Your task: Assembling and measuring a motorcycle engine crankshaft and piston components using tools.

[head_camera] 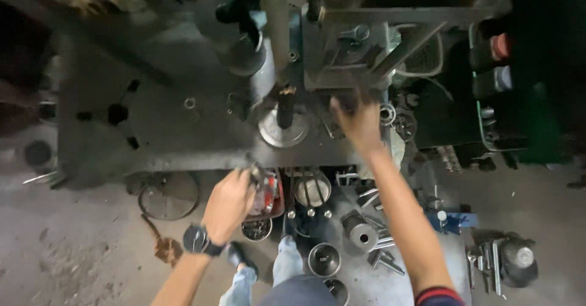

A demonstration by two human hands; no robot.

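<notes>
My left hand [229, 203], with a dark wristwatch [196, 239] on the wrist, is closed around a small metal part just above a red tray [276, 205] of small pieces. My right hand [359, 123] reaches far forward onto the grey machine table [183, 135], fingers spread and blurred, next to a round metal disc [282, 130] under a vertical spindle [284, 107]. Whether the right hand holds anything is hidden by blur.
Below the machine table stand several metal cylinders and cups [360, 233], a round bowl of small parts [256, 229] and loose steel pins [381, 254]. A wheel [168, 195] lies on the floor at the left. Crates [506, 86] stand at the right. My legs [268, 275] are at bottom centre.
</notes>
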